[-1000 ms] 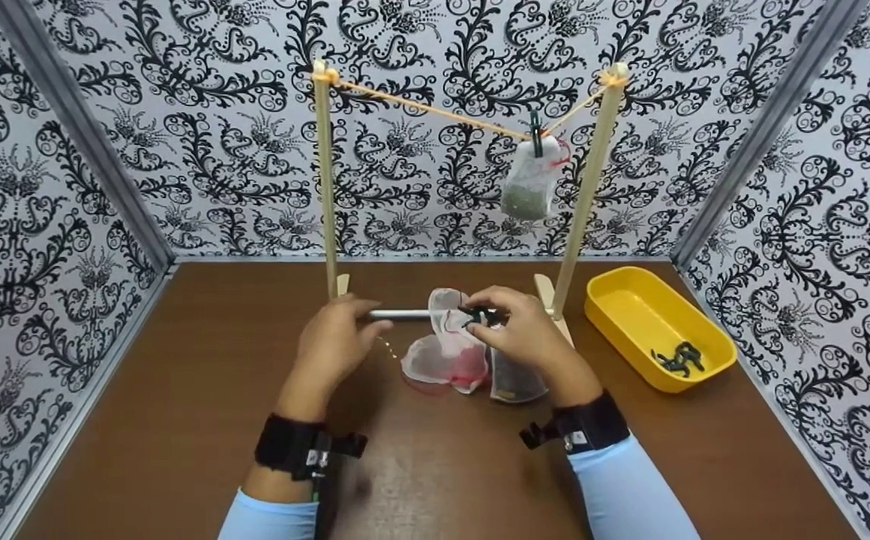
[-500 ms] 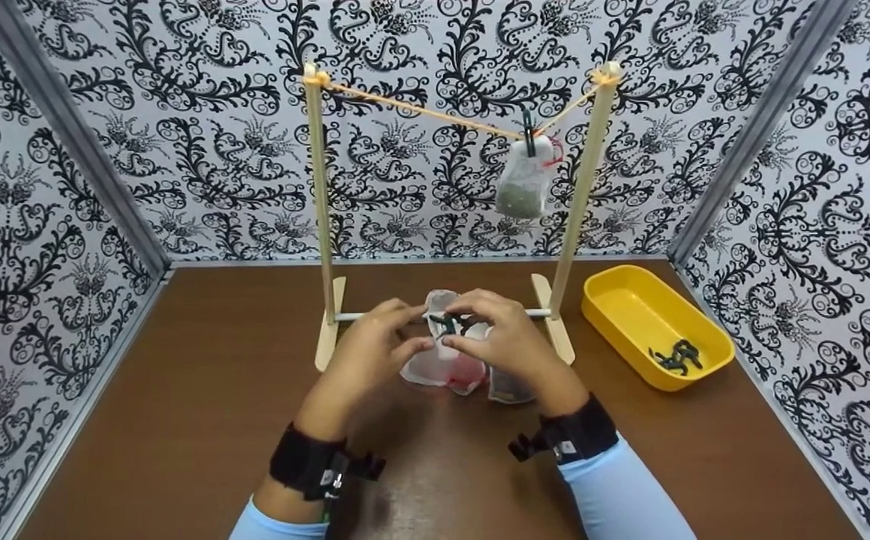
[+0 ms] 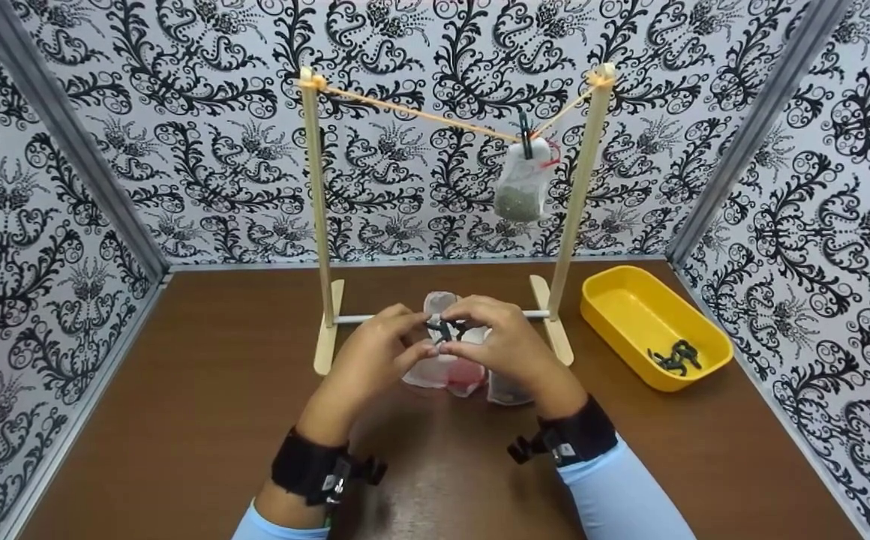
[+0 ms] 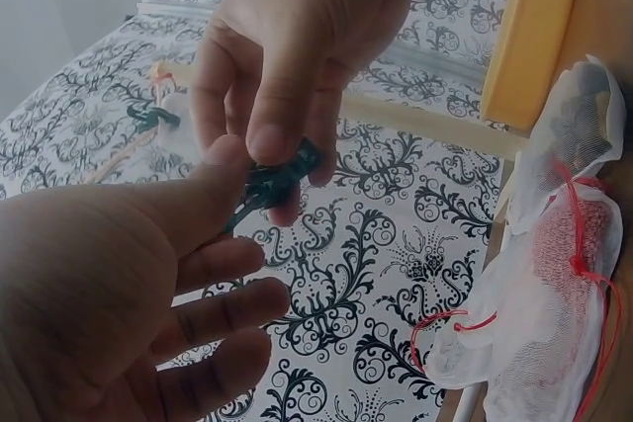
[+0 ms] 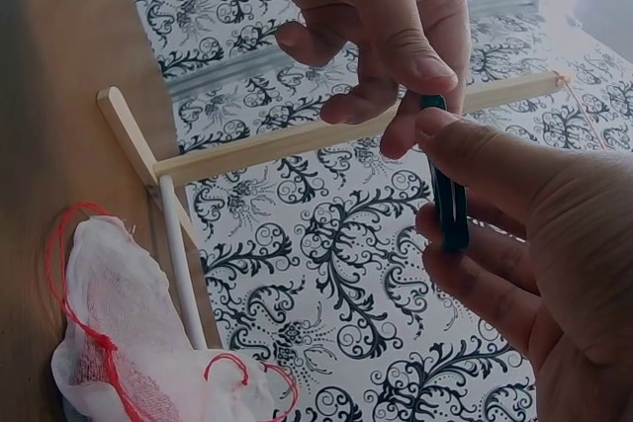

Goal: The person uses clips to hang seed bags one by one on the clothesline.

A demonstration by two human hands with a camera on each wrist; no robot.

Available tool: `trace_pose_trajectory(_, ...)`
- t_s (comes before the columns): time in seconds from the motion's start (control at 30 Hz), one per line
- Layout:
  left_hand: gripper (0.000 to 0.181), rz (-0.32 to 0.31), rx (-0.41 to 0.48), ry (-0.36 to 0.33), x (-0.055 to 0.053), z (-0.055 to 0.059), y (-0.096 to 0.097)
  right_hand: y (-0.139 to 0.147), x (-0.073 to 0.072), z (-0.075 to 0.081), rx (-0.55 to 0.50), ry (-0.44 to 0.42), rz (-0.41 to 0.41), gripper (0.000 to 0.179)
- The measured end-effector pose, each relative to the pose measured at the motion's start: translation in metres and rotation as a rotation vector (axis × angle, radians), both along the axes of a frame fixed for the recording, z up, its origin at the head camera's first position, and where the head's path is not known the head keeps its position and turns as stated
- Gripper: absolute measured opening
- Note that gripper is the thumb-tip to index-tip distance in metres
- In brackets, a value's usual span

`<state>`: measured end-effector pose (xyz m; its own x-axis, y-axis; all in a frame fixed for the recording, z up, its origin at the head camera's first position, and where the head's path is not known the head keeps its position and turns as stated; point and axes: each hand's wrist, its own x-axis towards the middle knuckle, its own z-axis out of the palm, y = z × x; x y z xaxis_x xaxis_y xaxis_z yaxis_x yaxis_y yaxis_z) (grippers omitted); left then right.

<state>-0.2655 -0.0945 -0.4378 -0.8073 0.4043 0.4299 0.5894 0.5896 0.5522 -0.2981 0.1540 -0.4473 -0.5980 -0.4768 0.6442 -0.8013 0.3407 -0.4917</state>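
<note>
Both hands meet at a dark green clothespin point(image 5: 449, 205) in front of the wooden stand. The left hand point(image 3: 379, 345) pinches one end of it between thumb and finger, its other fingers spread in the left wrist view. My right hand point(image 3: 510, 345) grips the clothespin with thumb and fingers, partly hiding it. Below the hands lie white mesh bags point(image 4: 574, 244) with red drawstrings, one with reddish contents and one with dark contents. Another mesh bag point(image 3: 521, 187) with greenish contents hangs from the orange string point(image 3: 420, 114) by a green clothespin point(image 3: 526, 139).
The stand's two wooden posts point(image 3: 318, 202) rise from flat feet joined by a white rod point(image 3: 352, 319). To the right, a yellow tub point(image 3: 630, 300) holds several dark green clothespins point(image 3: 679, 356). Patterned walls point(image 3: 217, 150) enclose the brown table point(image 3: 202, 405).
My left hand has moved right from the rod to the clothespin in the right hand. The right hand has shifted slightly left, and both now hold the clothespin.
</note>
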Motion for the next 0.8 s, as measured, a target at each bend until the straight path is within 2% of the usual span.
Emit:
trace_pose_trajectory(0.13,0.046,0.018,-0.053,0.034,0.001,0.001,0.0,0.0,0.0,0.0,-0.005,0.003,0.009,0.038)
trace_pose_trajectory(0.27,0.041,0.019,-0.063,0.052,0.002,0.002,0.001,0.0,0.001,0.001,-0.003,-0.009,0.01,0.038)
trace_pose_trajectory(0.43,0.028,0.043,-0.044,0.104,0.001,0.001,-0.001,0.008,-0.002,0.003,0.033,-0.099,-0.032,0.037)
trace_pose_trajectory(0.6,0.012,0.116,-0.008,0.248,-0.004,-0.005,-0.007,0.025,-0.018,0.0,0.119,-0.283,-0.267,0.03)
trace_pose_trajectory(0.7,0.008,0.178,0.003,0.339,-0.007,-0.01,-0.011,0.041,-0.032,-0.009,0.196,-0.416,-0.425,0.029)
trace_pose_trajectory(0.8,0.009,0.237,0.005,0.391,-0.011,-0.013,-0.016,0.057,-0.044,-0.024,0.292,-0.518,-0.538,0.029)
